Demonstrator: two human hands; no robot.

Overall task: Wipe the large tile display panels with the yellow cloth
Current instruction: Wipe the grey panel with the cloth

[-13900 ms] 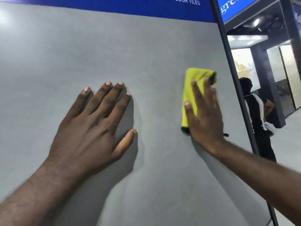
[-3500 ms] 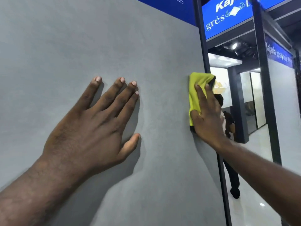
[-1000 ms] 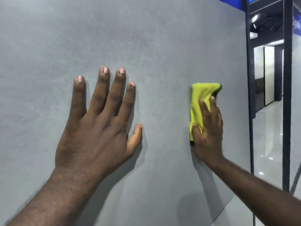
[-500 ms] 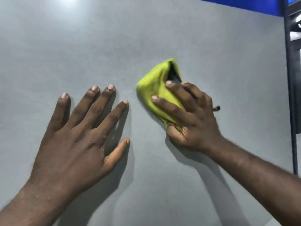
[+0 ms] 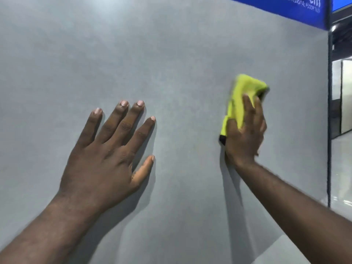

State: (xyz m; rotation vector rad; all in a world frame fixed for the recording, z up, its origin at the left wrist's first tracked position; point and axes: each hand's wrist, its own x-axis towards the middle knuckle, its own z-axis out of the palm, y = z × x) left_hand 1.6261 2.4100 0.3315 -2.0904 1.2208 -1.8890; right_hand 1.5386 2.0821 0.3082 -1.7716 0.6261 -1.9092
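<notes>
Yellow cloth [image 5: 240, 96]: folded under my right hand and pressed to the grey tile panel [image 5: 181, 54], a short way left of the dark frame post [image 5: 329, 111]. Its top bunches out above my fingertips, and a black corner shows below my thumb.
Right hand [image 5: 245, 136]: fingers fairly straight, laid over the cloth and pushing it against the tile. Motion smears it, so I cannot tell whether the thumb hooks an edge.
Left hand [image 5: 106, 157]: spread wide, palm and fingers flat on bare tile, holding nothing, far left of the frame post. I judge it is only bracing me.
Hands: well apart, with a stretch of bare tile between them.
Tile panel: matte, upright, filling most of my view and ending at the frame post.
Blue sign band [image 5: 285, 10]: along the panel's top, running up to the frame post. Its white lettering is cut off.
Floor [image 5: 342, 168]: glossy, beyond the frame post.
Done: no streaks or damp marks show, so I cannot say which parts are already wiped. The cloth is on the mid-height strip nearest the frame post.
Left: by my guess, the patch under my left hand, the strip below the sign band, the lower tile out of view, and any other panels.
</notes>
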